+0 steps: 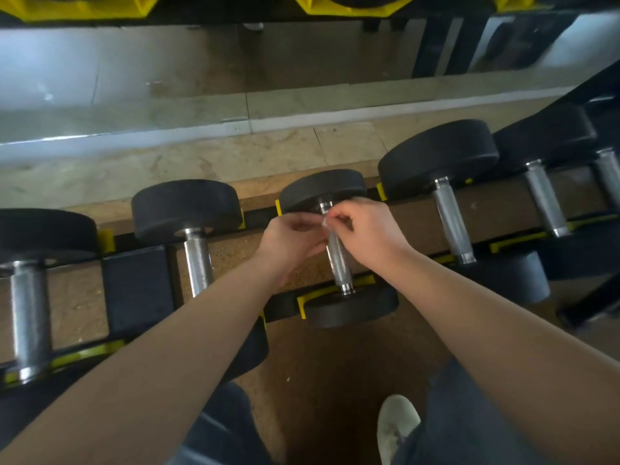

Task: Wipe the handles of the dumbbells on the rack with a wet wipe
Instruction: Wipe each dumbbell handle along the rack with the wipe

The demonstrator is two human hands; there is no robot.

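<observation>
Wet wipe [324,223]: a small white scrap, held over the upper end of the handle [338,260] of the middle dumbbell [323,191]. It is too small and blurred to tell its fold or how far it touches the metal.

Left hand [288,238]: fingers curled, tips drawn together on the wipe from the left.

Right hand [367,229]: thumb and forefinger pinched on the wipe from the right, other fingers curled under.

Middle dumbbell: black round heads and a knurled steel handle, lying in yellow saddles [330,292] on the black rack [137,286]. The hands cover the upper part of the handle.

Neighbours on the same tier:
- One dumbbell [198,253] sits just left, its near head hidden by the left forearm.
- Another [28,313] lies at the far left, cut by the frame edge.
- A larger one [451,219] sits to the right.
- Two more lie beyond it, the last cut off.

Behind the rack is a pale ledge and a mirror panel [302,55]. Yellow parts of an upper tier [335,8] are cropped at the top. Below are a speckled brown floor [318,364], dark trouser legs and one pale shoe [397,424].
</observation>
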